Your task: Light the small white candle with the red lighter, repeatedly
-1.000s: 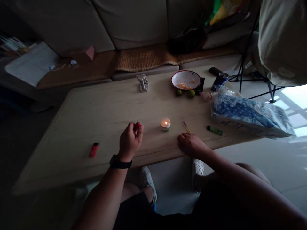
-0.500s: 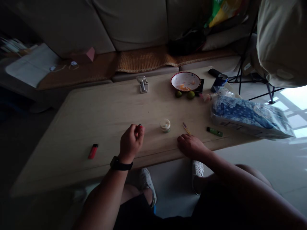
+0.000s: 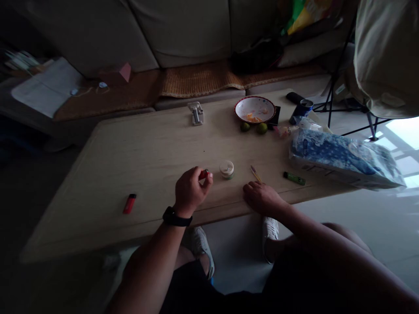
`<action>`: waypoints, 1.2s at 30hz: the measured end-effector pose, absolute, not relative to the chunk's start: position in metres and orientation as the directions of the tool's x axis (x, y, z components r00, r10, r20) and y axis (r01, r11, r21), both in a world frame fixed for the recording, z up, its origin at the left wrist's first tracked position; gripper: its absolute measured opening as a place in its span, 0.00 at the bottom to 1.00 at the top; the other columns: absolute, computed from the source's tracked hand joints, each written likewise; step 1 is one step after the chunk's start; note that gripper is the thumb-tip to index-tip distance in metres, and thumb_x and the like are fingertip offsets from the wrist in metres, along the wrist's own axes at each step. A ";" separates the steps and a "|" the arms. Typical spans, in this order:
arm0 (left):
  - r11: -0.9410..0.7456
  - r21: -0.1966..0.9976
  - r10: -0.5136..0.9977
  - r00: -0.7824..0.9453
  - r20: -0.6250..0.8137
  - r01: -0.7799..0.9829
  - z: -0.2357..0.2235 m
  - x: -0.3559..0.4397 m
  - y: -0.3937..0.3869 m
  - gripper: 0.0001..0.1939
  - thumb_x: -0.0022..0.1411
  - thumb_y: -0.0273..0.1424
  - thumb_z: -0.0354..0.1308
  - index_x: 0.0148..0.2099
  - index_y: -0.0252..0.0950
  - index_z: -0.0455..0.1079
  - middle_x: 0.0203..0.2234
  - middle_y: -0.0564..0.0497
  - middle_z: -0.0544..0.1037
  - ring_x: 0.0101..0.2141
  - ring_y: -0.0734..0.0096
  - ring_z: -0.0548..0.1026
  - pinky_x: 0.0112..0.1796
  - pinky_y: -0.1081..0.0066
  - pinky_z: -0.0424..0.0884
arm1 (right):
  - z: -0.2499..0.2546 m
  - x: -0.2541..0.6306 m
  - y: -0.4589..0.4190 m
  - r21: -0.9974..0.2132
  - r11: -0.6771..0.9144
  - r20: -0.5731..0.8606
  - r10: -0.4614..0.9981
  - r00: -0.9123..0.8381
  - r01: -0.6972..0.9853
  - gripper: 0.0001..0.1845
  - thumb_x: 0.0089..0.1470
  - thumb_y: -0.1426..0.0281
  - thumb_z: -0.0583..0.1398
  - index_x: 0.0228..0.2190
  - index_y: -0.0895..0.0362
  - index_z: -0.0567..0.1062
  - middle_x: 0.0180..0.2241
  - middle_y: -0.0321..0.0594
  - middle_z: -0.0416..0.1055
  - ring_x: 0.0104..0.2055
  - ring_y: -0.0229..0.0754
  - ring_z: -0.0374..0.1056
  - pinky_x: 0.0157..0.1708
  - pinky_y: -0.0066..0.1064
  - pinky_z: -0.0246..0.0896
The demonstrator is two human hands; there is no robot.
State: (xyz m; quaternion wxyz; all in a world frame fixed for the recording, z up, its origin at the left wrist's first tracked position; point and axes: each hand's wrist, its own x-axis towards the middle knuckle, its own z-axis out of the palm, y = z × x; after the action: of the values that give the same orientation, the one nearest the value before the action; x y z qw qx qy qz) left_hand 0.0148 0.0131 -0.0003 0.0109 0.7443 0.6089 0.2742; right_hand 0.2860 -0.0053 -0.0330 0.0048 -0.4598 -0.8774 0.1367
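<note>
Pinching a small red object [image 3: 204,175], too small to identify, the left hand [image 3: 191,190] with a black strap watch [image 3: 177,219] hovers just beside a squat white candle [image 3: 227,169], now unlit; the flame showing in the earlier frame has gone, and this hand has moved closer to it. The two hands stay well apart. The right hand [image 3: 262,197] rests palm-down and loosely open on a pale wooden table [image 3: 114,174], right of the candle, holding nothing, nearest two thin yellow-stemmed sticks [image 3: 255,174]. A red plastic lighter [image 3: 129,203] lies left of the candle, a green plastic lighter [image 3: 294,178] right of it, beyond the right hand.
</note>
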 end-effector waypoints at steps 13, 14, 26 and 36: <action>-0.309 0.128 0.888 0.238 0.393 0.942 -0.005 0.051 0.029 0.06 0.64 0.34 0.55 0.35 0.38 0.68 0.29 0.45 0.77 0.34 0.58 0.74 0.34 0.63 0.65 | -0.038 0.288 -0.005 -0.243 0.556 -0.080 0.805 -0.587 0.795 0.11 0.68 0.67 0.52 0.40 0.58 0.72 0.40 0.47 0.74 0.40 0.44 0.68 0.41 0.32 0.56; -0.309 0.119 0.887 0.241 0.395 0.943 -0.005 0.053 0.029 0.06 0.64 0.34 0.55 0.35 0.38 0.68 0.29 0.45 0.77 0.34 0.58 0.74 0.34 0.63 0.64 | -0.037 0.288 -0.005 -0.246 0.558 -0.080 0.803 -0.590 0.793 0.11 0.68 0.67 0.52 0.40 0.58 0.72 0.40 0.47 0.74 0.40 0.44 0.68 0.41 0.32 0.56; -0.325 0.125 0.892 0.260 0.370 0.937 -0.001 0.060 0.027 0.07 0.64 0.34 0.54 0.35 0.37 0.70 0.29 0.43 0.78 0.35 0.56 0.75 0.35 0.61 0.66 | -0.032 0.287 -0.006 -0.239 0.546 -0.114 0.806 -0.581 0.803 0.11 0.68 0.67 0.52 0.40 0.58 0.73 0.40 0.47 0.74 0.40 0.44 0.69 0.41 0.32 0.57; -0.323 0.113 0.890 0.261 0.375 0.940 -0.001 0.063 0.029 0.07 0.64 0.34 0.55 0.35 0.37 0.70 0.29 0.44 0.78 0.35 0.56 0.75 0.35 0.61 0.66 | -0.031 0.286 -0.006 -0.251 0.540 -0.110 0.809 -0.578 0.803 0.10 0.68 0.67 0.52 0.40 0.58 0.72 0.40 0.47 0.74 0.40 0.43 0.68 0.41 0.32 0.57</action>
State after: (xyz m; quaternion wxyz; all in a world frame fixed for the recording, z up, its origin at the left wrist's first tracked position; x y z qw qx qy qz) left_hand 0.0626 0.0287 -0.0011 -0.0661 0.7912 0.5780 0.1885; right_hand 0.2859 -0.0063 -0.0309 0.0097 -0.4594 -0.8774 0.1378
